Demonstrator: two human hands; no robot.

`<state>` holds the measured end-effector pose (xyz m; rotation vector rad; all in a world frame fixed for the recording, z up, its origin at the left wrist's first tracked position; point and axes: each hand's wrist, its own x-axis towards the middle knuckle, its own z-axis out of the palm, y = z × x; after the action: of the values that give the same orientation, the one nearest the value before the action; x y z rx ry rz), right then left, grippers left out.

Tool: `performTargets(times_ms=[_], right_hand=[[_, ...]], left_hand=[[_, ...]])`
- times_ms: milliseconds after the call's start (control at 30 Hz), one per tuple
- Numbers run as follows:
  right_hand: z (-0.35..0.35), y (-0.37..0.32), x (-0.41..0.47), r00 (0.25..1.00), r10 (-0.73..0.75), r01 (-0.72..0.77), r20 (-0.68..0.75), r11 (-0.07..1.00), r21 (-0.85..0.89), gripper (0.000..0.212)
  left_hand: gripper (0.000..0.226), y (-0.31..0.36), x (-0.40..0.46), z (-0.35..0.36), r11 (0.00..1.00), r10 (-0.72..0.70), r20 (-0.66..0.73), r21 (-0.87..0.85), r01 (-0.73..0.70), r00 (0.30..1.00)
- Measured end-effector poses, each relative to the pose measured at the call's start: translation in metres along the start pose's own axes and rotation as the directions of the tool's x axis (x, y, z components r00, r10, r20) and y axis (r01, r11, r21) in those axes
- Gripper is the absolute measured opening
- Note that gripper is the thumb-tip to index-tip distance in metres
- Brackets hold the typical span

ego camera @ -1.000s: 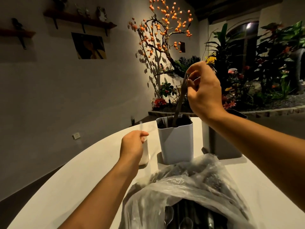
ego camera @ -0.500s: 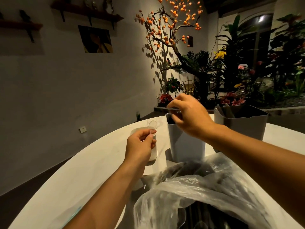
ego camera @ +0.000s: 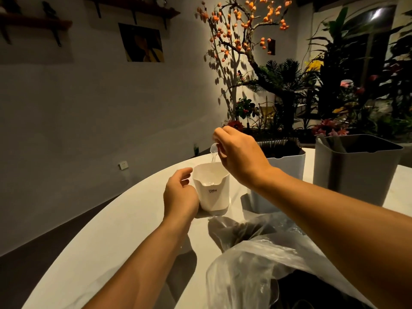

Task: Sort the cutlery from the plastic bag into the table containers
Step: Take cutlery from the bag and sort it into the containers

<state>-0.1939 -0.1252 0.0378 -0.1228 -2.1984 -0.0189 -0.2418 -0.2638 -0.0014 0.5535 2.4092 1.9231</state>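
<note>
Head view: we pinched a clear plastic spoon [ego camera: 213, 152] in our right hand [ego camera: 239, 156], bowl up, just above the white cup [ego camera: 211, 188]. Our left hand [ego camera: 179, 195] curved loosely beside the cup, holding nothing. Light, slick, probably brittle; we judged its handle the best hold.

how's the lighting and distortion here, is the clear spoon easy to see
Head view: dim and warm, lit by a spotlight on the orange-berried branch that casts its shadow on the wall; wide-angle lens curves the white round table edge; the clear plastic spoon in the right hand is faint against the small white container.
</note>
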Motion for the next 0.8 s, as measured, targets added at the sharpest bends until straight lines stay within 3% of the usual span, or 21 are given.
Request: performTargets(times_ms=[100,167,267,400,667,800], right_hand=[[0.022,0.000,-0.003,0.996,0.020,-0.017,0.087,0.999,-0.036,0.022],[0.037,0.000,-0.007,0.962,0.046,-0.031,0.267,0.998,-0.058,0.018],[0.045,-0.002,-0.013,0.882,0.081,-0.056,0.464,0.996,-0.067,0.037],[0.028,-0.003,-0.012,0.882,0.087,-0.064,0.462,0.996,-0.065,0.046],[-0.048,-0.021,-0.024,0.912,0.071,-0.067,0.405,0.997,-0.024,0.024],[-0.089,-0.038,-0.038,0.894,0.077,-0.092,0.441,0.996,0.014,0.021]], left_hand=[[0.045,-0.005,0.001,0.003,1.000,-0.003,0.047,0.022,0.002,0.999],[0.044,-0.010,0.003,0.004,0.999,-0.004,0.047,0.036,0.002,0.999],[0.045,-0.014,0.005,0.003,0.999,0.002,0.047,0.034,-0.004,0.999],[0.043,-0.011,0.001,-0.004,1.000,0.013,0.050,0.028,-0.014,0.999],[0.043,0.020,-0.042,-0.021,0.997,0.053,0.095,-0.052,-0.048,0.994],[0.030,0.040,-0.076,-0.025,0.994,0.080,0.140,-0.089,-0.067,0.987]])
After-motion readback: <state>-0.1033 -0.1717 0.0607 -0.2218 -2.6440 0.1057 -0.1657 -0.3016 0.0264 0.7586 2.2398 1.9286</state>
